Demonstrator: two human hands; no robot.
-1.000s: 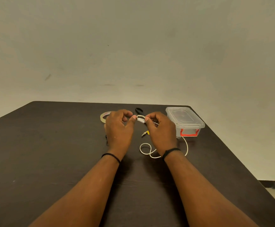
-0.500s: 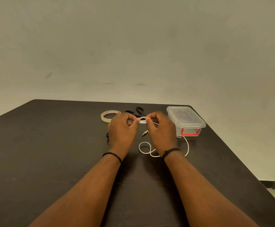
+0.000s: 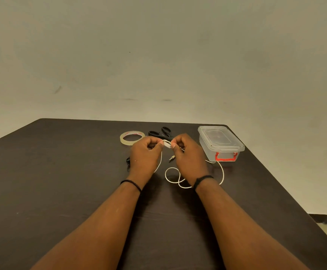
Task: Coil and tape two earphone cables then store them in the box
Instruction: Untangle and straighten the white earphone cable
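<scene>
From the head view, the left hand [image 3: 146,152] and the right hand [image 3: 190,154] meet above the middle of the dark table [image 3: 51,182], each with curled fingers pinching a small coil of the white earphone cable [image 3: 172,173], whose loose end trails in loops on the table near the right wrist. The closed clear box [image 3: 220,142] sits to the right. A tape roll [image 3: 132,137] and black scissors [image 3: 161,132] lie beyond the hands, and a black cable [image 3: 128,162] peeks out left of the left hand.
</scene>
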